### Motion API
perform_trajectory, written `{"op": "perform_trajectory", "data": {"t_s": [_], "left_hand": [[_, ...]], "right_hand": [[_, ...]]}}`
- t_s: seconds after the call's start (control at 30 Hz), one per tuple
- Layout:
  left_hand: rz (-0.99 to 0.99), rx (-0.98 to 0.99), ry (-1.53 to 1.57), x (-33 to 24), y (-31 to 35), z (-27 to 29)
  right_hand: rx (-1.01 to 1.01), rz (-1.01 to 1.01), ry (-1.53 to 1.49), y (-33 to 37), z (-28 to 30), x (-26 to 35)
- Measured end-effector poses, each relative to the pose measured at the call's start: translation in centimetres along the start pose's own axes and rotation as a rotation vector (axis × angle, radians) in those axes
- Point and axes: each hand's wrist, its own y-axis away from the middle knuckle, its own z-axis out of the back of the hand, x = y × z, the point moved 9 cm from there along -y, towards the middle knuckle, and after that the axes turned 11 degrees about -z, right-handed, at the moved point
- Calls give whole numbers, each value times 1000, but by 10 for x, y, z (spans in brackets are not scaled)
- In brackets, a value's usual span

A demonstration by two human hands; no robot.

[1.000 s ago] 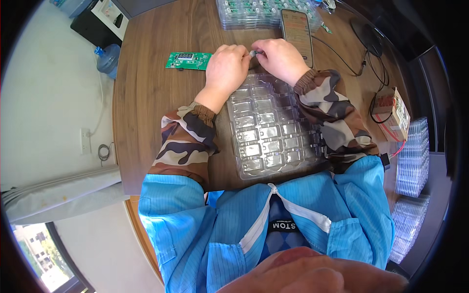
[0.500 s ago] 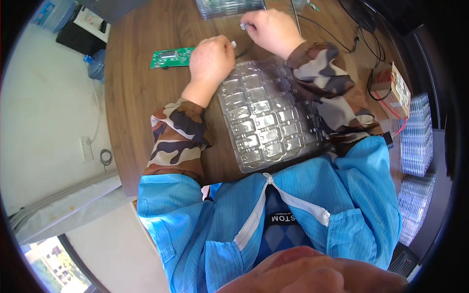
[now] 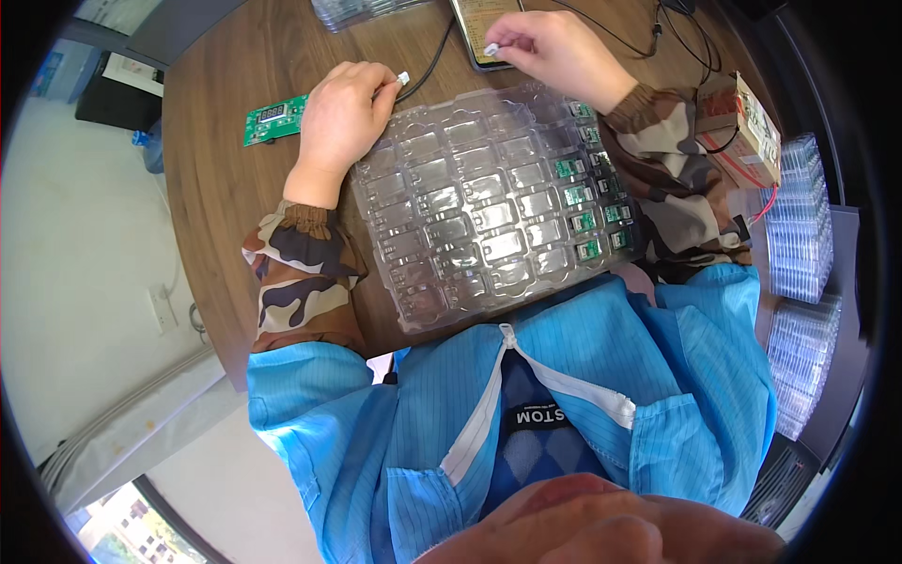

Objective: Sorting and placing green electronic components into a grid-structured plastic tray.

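Observation:
My left hand (image 3: 344, 120) is closed, thumb and forefinger pinching a small white plug (image 3: 403, 79); a black cable (image 3: 434, 64) runs close by it. Beside that hand lies a green circuit board (image 3: 272, 120) with a digit display, its right end hidden under my fingers. Farther right, my right hand (image 3: 568, 58) pinches a small white connector piece (image 3: 491, 50), held apart from the plug. Below both hands is a clear plastic blister tray (image 3: 484, 216). Small green circuit modules (image 3: 575, 195) sit in its right columns, while the pockets on its left hold none.
A phone-like device with a lit screen (image 3: 484, 28) lies behind my right hand. Stacked clear trays (image 3: 362, 11) stand at the far edge. To the right are a cardboard box (image 3: 742, 132), black cables (image 3: 700, 42) and tall stacks of clear trays (image 3: 800, 226).
My view has shifted, showing the filled right columns and more of the screen. My hands are farther apart, each still pinching its white piece.

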Motion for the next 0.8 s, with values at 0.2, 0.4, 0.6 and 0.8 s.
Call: {"op": "perform_trajectory", "data": {"t_s": [0.2, 0.4, 0.6, 0.8], "left_hand": [[22, 21, -56, -3, 0, 2], [27, 12, -53, 0, 0, 3], [16, 5, -36, 0, -1, 1], [45, -1, -83, 1, 3, 5]], "right_hand": [[101, 67, 271, -9, -41, 30], [50, 107, 195, 5, -13, 25], [299, -7, 176, 95, 15, 14], [255, -1, 263, 120, 13, 31]]}}
